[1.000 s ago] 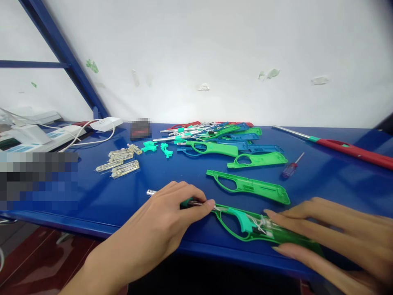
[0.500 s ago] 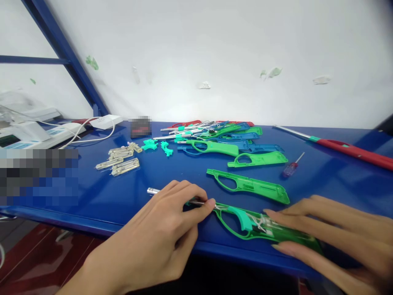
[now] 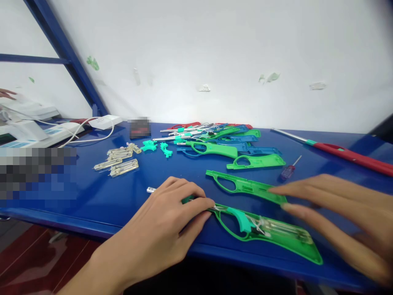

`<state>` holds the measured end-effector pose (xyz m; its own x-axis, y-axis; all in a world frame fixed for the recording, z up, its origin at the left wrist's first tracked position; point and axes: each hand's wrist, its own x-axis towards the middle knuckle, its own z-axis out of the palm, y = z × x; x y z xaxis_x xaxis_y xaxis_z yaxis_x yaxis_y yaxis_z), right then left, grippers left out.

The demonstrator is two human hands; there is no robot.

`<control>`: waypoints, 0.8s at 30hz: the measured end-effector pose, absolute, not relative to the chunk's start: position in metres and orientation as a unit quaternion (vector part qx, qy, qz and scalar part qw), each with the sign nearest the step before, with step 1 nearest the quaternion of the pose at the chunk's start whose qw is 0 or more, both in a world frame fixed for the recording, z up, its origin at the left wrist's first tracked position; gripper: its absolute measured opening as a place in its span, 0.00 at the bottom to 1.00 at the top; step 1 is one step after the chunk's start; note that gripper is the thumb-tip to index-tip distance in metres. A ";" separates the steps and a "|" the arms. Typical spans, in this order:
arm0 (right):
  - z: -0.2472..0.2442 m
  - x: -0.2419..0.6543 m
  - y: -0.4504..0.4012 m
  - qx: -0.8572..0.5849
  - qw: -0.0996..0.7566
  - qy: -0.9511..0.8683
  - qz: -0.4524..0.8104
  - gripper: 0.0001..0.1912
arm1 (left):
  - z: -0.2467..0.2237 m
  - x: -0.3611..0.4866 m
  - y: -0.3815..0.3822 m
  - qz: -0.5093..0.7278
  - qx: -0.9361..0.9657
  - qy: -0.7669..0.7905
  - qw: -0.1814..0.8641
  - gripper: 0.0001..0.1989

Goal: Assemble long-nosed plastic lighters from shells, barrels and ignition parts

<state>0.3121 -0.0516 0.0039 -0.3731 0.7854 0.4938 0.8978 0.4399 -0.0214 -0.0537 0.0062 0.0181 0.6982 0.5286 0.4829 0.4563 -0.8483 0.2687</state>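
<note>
My left hand (image 3: 166, 223) is closed on the front part of a gas lighter (image 3: 302, 250) at the table's near edge. The lighter is an open green half shell holding a turquoise trigger (image 3: 241, 220), thin white wires and a clear fuel tank (image 3: 284, 228). Its metal tube (image 3: 150, 189) sticks out to the left of my fingers. Just behind lies a bare green half shell (image 3: 250, 189), inner side up. My right hand (image 3: 340, 213), somewhat blurred, has its thumb and fingers apart at that shell's right end; I cannot tell whether they grip it.
Loose fuel tanks (image 3: 123, 167) and turquoise triggers (image 3: 166, 150) lie at left centre. Behind are piled shells and metal tubes (image 3: 172, 139). A screwdriver (image 3: 287, 172) and a red lighter (image 3: 353, 155) lie at right. A white device (image 3: 64, 133) with a cable stands left; another person's hand (image 3: 6, 93) shows there.
My right hand has left the lighter's fuel-tank end and moved up and back to the bare green half shell. My left hand stays on the lighter's front.
</note>
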 end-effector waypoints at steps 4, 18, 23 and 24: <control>0.016 0.311 -0.018 -0.491 0.209 -0.835 -0.131 0.27 | 0.016 -0.053 0.008 0.275 0.920 0.273 0.063 0.11; 0.023 0.301 -0.011 -0.476 0.210 -0.851 -0.071 0.22 | 0.011 -0.046 0.016 0.233 0.921 0.295 0.101 0.07; 0.033 0.310 -0.014 -0.492 0.236 -0.834 -0.082 0.19 | 0.008 -0.041 0.020 0.233 0.918 0.300 0.111 0.07; 0.036 0.313 -0.015 -0.500 0.244 -0.827 -0.086 0.19 | 0.008 -0.041 0.021 0.235 0.918 0.298 0.111 0.07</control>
<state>0.3125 -0.0149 0.0359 -0.3814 0.7846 0.4888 0.8681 0.4858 -0.1023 -0.0407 0.0205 0.0080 0.7117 0.5999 0.3654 0.4953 -0.7975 0.3444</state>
